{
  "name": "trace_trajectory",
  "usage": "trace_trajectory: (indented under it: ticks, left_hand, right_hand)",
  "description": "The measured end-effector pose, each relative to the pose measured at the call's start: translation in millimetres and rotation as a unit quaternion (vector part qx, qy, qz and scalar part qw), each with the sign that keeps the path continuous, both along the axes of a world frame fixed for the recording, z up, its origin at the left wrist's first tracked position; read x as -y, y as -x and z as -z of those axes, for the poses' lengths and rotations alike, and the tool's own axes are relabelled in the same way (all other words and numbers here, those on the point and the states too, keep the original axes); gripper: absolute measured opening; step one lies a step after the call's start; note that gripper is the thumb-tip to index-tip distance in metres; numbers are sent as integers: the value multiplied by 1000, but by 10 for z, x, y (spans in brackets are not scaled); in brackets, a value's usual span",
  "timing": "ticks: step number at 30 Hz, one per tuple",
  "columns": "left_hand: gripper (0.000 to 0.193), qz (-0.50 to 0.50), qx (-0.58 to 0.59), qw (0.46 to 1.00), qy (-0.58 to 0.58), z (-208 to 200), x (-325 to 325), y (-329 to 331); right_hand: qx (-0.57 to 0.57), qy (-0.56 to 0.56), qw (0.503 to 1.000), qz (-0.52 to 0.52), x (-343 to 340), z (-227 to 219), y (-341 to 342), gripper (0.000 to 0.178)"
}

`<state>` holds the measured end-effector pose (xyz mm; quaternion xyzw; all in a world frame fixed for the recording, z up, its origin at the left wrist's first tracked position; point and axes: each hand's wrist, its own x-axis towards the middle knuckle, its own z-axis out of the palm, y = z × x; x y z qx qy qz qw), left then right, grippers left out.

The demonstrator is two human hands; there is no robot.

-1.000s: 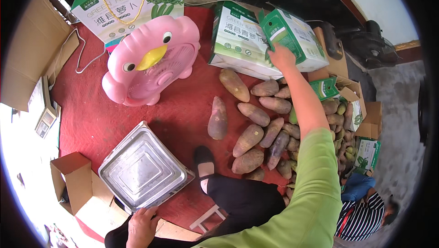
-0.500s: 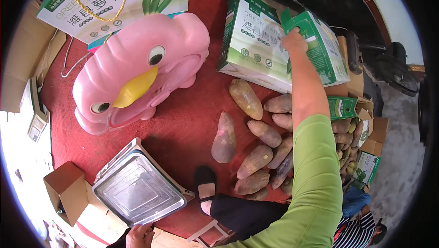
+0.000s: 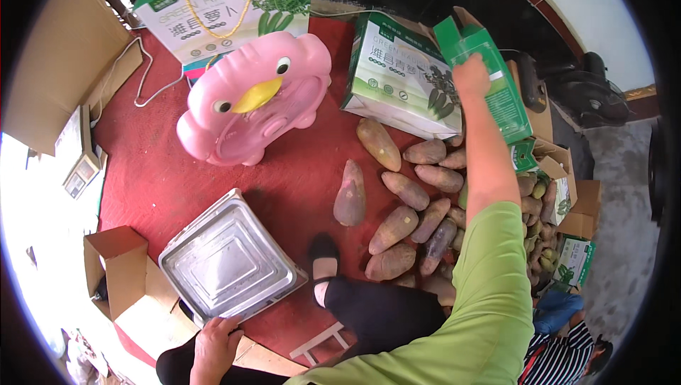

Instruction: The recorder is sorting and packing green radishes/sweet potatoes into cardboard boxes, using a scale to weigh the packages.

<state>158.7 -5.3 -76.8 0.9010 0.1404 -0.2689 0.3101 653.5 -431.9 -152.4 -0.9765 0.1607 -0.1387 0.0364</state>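
Note:
At the far right, my right hand [image 3: 472,77] is closed on the upper part of a green carton [image 3: 507,107], its fingertips partly hidden. The carton's top flaps stand up. Beside it stands a white-and-green carton [image 3: 397,76] with a radish picture. My left hand [image 3: 215,346] is at the near corner of a weighing scale with a metal pan [image 3: 225,261], its fingers loosely bent and apart, holding nothing visible. Below the cartons, several long, soil-coloured radishes [image 3: 394,229] lie on the red carpet [image 3: 284,193]. One radish [image 3: 350,197] lies apart, left of the pile.
A pink bird-faced plastic seat [image 3: 255,101] stands before a white gift bag [image 3: 234,16] with yellow cord handles. More radishes crowd the right by cardboard boxes [image 3: 585,207]. A fan [image 3: 589,90] stands far right. A person in stripes [image 3: 560,353] is at lower right.
My right hand has shifted slightly on the green carton, which has tilted. My left hand has come further into view beside the scale. The whole view has shifted, and the pink seat appears smaller.

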Motion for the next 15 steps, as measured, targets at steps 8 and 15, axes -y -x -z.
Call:
trace_trajectory:
  ticks: [8, 15]
  left_hand:
    - [24, 24, 94, 995, 4, -397, -97, 597]
    - [27, -17, 206, 978, 6, -563, -179, 1017]
  right_hand:
    - [129, -152, 977, -76, -110, -1872, 909, 43]
    - [226, -346, 871, -267, -647, -3087, 2215, 48]
